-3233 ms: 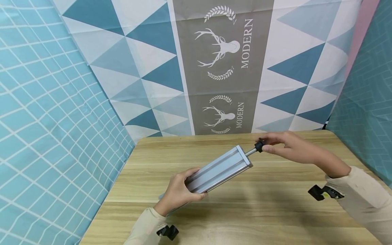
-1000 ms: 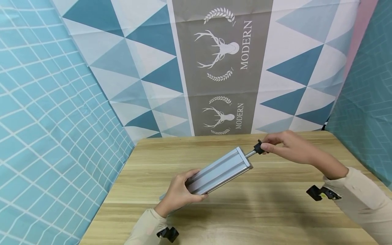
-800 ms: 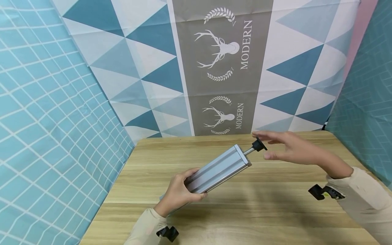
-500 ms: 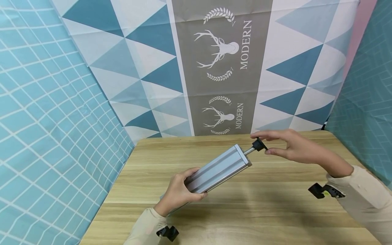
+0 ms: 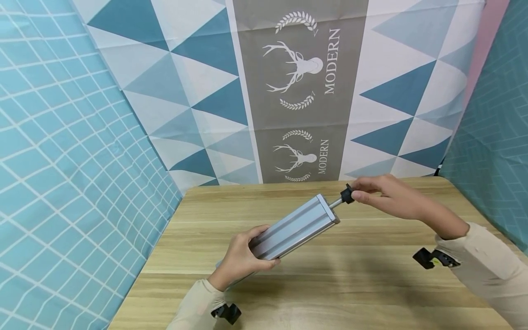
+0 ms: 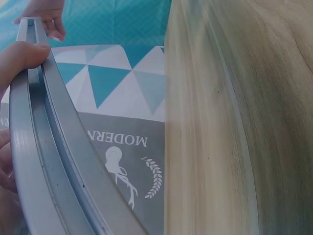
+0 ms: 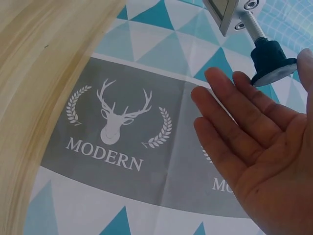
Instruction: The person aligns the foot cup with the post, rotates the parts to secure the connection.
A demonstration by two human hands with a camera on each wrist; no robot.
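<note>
My left hand grips a grey aluminium profile around its lower part, holding it slanted above the table. Long grooves run down the profile, seen close up in the left wrist view with the thumb across one. From its capped upper right end sticks out a threaded rod carrying a black levelling foot. My right hand pinches this foot by its round base. In the right wrist view the thumb is at one edge of the foot's disc, and a fingertip is at the opposite edge.
Below the hands is a wood-grain table. A patterned cloth hangs behind its far edge, with a blue checked cloth at the left and a teal one at the right. Black camera mounts sit on both wrists.
The right hand's fingers spread off the levelling foot, came round its disc again, and now pinch it with the hand turned. The left hand and profile have stayed nearly still.
</note>
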